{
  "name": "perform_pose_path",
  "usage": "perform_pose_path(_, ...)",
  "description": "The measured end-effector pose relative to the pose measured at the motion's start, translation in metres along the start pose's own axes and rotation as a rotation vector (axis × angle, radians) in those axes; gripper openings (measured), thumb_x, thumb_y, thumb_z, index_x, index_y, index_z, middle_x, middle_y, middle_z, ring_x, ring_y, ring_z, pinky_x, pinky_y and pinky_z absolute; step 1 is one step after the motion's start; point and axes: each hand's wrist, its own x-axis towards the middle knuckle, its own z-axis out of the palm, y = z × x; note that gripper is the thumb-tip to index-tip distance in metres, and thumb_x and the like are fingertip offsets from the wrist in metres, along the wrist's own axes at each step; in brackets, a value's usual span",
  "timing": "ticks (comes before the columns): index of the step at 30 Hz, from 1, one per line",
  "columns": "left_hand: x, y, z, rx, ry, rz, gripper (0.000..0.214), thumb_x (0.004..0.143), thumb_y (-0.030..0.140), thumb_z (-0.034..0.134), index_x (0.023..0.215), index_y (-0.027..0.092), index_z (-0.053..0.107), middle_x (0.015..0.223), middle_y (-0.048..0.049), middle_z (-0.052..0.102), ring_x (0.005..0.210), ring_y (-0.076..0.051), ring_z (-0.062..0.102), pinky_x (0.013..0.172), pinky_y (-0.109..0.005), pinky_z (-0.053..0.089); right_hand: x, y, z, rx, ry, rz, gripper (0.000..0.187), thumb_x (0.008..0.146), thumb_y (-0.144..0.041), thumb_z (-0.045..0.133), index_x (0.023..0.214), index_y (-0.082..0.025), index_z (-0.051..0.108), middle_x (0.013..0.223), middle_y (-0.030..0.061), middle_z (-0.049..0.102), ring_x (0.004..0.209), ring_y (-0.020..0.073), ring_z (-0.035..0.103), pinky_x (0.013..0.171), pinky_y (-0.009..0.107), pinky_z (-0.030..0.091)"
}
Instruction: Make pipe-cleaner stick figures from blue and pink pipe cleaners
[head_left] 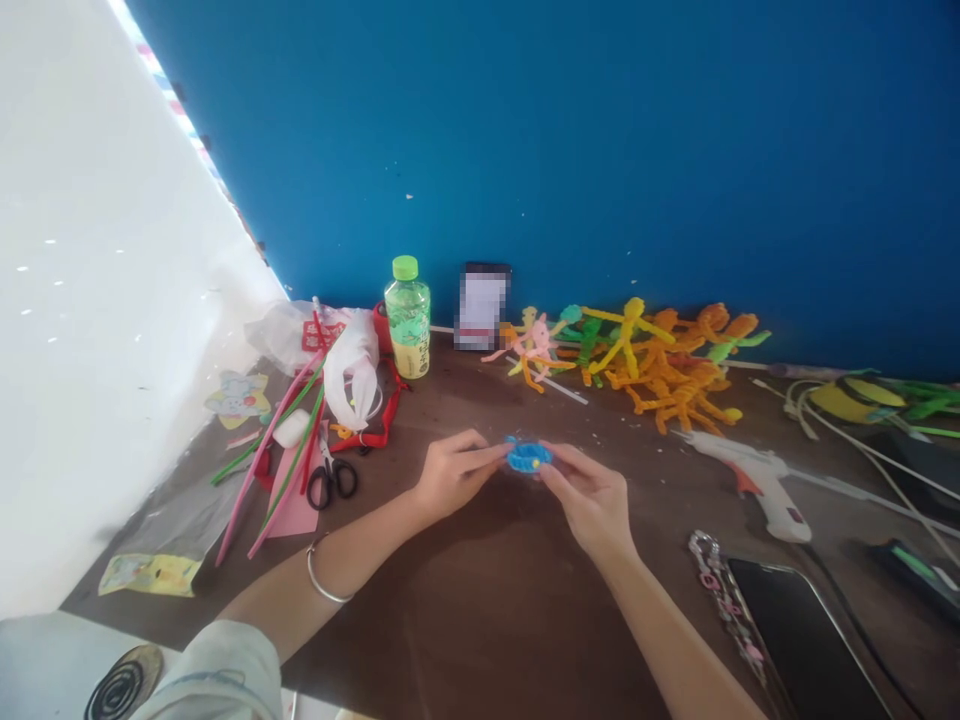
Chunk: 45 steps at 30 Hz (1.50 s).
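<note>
L hand point(459, 472) and R hand point(600, 500) each pinch a side of the small blue fuzzy thing point(527, 457), fingers pressed on its edges. It's btwn the 2 hands, over the mid. of the worktop point(480, 620); can't tell if it touches. Step now is prob. shaping or checking it. Next move prob. needs a soft, steady hold w/ both hands, so it won't squash.

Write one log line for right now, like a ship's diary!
left hand: holding blue fuzzy piece | right hand: holding same piece | left side: scissors | right side: white glue gun
</note>
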Motion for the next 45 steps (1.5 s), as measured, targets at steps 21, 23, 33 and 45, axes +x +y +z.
perform_pose_path(21, 0.014, 0.016, 0.001, -1.08, -0.364, -0.979, 0.038, 0.059, 0.035, 0.073, 0.082, 0.007, 0.061, 0.08, -0.0114, 0.065, 0.057, -0.012, 0.059, 0.053, -0.028, 0.052, 0.011, 0.001, -0.01, 0.416, -0.163, 0.376, 0.023, 0.068, -0.033, 0.069, 0.087, -0.022, 0.065, 0.074, 0.0012, 0.066, 0.063, 0.0139, 0.063, 0.063, 0.029, 0.052)
perform_pose_path(23, 0.014, 0.018, 0.002, -1.074, -0.351, -0.986, 0.037, 0.058, 0.035, 0.073, 0.079, 0.007, 0.063, 0.074, -0.0093, 0.065, 0.056, -0.012, 0.059, 0.055, -0.029, 0.052, 0.011, 0.002, -0.008, 0.428, -0.165, 0.375, 0.023, 0.069, -0.037, 0.067, 0.086, -0.021, 0.065, 0.072, 0.0012, 0.066, 0.062, 0.0138, 0.062, 0.064, 0.03, 0.052)
perform_pose_path(33, 0.008, 0.02, 0.012, -1.218, -0.138, -1.007, 0.029, 0.058, 0.026, 0.075, 0.078, 0.009, 0.063, 0.076, -0.0082, 0.067, 0.066, -0.019, 0.065, 0.071, -0.038, 0.053, 0.01, 0.003, -0.001, 0.351, -0.105, 0.312, 0.027, 0.076, -0.039, 0.059, 0.094, -0.02, 0.062, 0.079, 0.0041, 0.065, 0.068, 0.0157, 0.061, 0.067, 0.034, 0.05)
perform_pose_path(45, 0.017, -0.003, 0.007, -1.252, 0.232, -1.0, 0.027, 0.057, 0.018, 0.075, 0.081, 0.011, 0.064, 0.088, -0.0083, 0.068, 0.076, -0.016, 0.064, 0.078, -0.031, 0.048, 0.001, 0.01, 0.023, -0.22, -0.097, 0.092, 0.027, 0.076, -0.04, 0.057, 0.089, -0.017, 0.06, 0.085, 0.0065, 0.063, 0.073, 0.0162, 0.059, 0.066, 0.029, 0.049)
